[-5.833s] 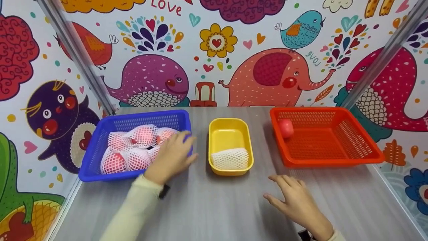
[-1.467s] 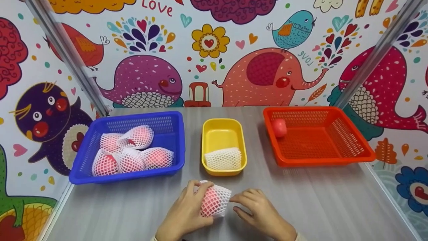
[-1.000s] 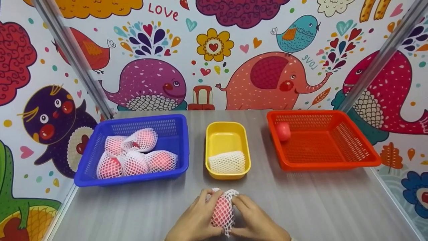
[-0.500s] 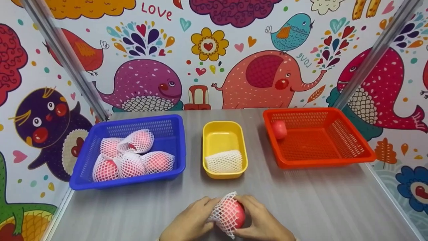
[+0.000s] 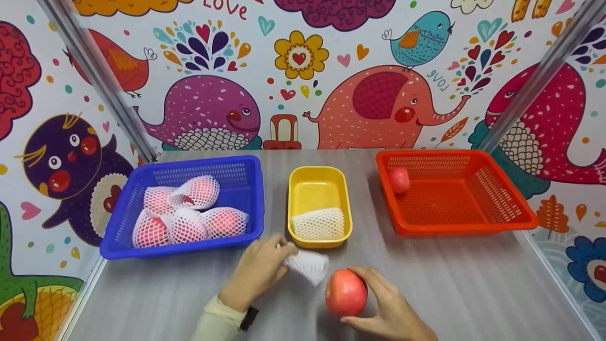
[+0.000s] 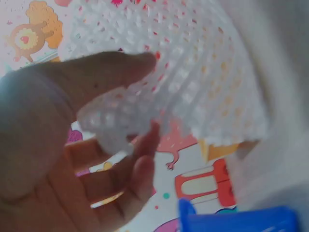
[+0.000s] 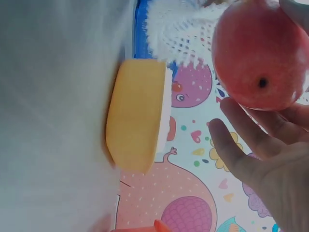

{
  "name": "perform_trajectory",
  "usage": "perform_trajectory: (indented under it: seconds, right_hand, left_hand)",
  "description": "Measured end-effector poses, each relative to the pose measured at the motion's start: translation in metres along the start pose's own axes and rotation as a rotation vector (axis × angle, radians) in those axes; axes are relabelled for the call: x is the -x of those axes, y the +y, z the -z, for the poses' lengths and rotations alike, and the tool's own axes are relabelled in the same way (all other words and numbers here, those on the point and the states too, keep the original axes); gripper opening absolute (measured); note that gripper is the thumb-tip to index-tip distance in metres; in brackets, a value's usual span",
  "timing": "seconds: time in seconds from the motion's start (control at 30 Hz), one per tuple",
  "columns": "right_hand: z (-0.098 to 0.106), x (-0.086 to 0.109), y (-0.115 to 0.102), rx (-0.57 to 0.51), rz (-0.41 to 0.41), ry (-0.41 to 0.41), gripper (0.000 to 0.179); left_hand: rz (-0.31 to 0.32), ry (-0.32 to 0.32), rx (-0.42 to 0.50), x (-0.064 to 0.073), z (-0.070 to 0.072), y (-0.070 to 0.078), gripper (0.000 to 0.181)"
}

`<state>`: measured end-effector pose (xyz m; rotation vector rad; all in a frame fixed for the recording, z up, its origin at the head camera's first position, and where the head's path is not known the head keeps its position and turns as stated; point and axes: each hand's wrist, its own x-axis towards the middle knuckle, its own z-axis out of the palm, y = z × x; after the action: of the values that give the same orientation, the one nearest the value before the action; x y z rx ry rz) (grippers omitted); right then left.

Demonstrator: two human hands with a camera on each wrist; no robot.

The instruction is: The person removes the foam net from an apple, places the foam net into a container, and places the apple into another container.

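My left hand (image 5: 260,267) pinches a white foam fruit net (image 5: 308,265) between thumb and fingers, just in front of the yellow tray (image 5: 317,189). In the left wrist view the net (image 6: 193,82) spreads past my thumb. To its right, my right hand (image 5: 390,303) grips a bare red apple (image 5: 346,292) above the table; the right wrist view shows this apple (image 7: 263,53) from below, with a dark spot on its skin. Another foam net (image 5: 318,224) lies in the yellow tray.
On the left stands a blue basket (image 5: 182,251) with several apples in foam nets (image 5: 225,221). The red basket (image 5: 468,227) at right holds one bare apple (image 5: 398,180) against its left wall. A patterned wall (image 5: 307,118) closes off the table's back.
Earlier my left hand took a netted apple from the blue basket. The net has since come off the apple; my left hand has moved left with it while my right hand keeps the apple.
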<state>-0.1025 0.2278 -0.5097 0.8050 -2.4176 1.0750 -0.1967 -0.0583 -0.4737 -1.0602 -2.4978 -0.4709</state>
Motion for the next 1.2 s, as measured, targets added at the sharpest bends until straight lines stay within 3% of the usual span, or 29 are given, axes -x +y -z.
perform_trajectory:
  seconds: [0.13,0.3,0.4,0.53,0.63,0.73,0.83,0.93,1.1,1.2]
  right_hand:
    - [0.001,0.003,0.001,-0.009,0.001,-0.008,0.090]
    - [0.000,0.005,0.003,-0.038,-0.005,0.005,0.090]
    - [0.001,0.007,0.003,-0.039,-0.050,-0.023,0.088]
    - [0.003,0.011,0.003,-0.051,-0.138,-0.082,0.084]
    - [0.005,0.013,0.004,-0.047,-0.170,-0.093,0.082]
    - [0.006,0.013,0.005,-0.041,-0.158,-0.074,0.083]
    - [0.004,0.014,0.006,-0.040,-0.114,-0.044,0.085]
    - [0.004,0.015,0.007,-0.033,-0.084,-0.033,0.087]
    - [0.005,0.016,0.009,-0.010,-0.073,-0.026,0.088]
    - [0.005,0.015,0.011,0.001,-0.044,-0.004,0.089]
  left_hand:
    - [0.013,0.019,-0.035,-0.035,0.011,-0.013,0.027]
    - [0.108,-0.110,-0.047,-0.090,0.014,-0.025,0.028]
    - [0.164,-0.195,-0.066,-0.116,0.000,-0.032,0.030]
    - [0.216,-0.265,-0.097,-0.133,-0.029,-0.038,0.027]
    - [0.240,-0.327,-0.103,-0.137,-0.048,-0.040,0.025]
    - [0.266,-0.393,-0.091,-0.138,-0.058,-0.041,0.030]
    - [0.300,-0.426,-0.091,-0.137,-0.055,-0.040,0.041]
    - [0.326,-0.434,-0.099,-0.134,-0.043,-0.033,0.056]
    - [0.297,-0.363,-0.111,-0.116,-0.013,-0.013,0.065]
    - [0.230,-0.242,-0.079,-0.092,0.000,0.001,0.061]
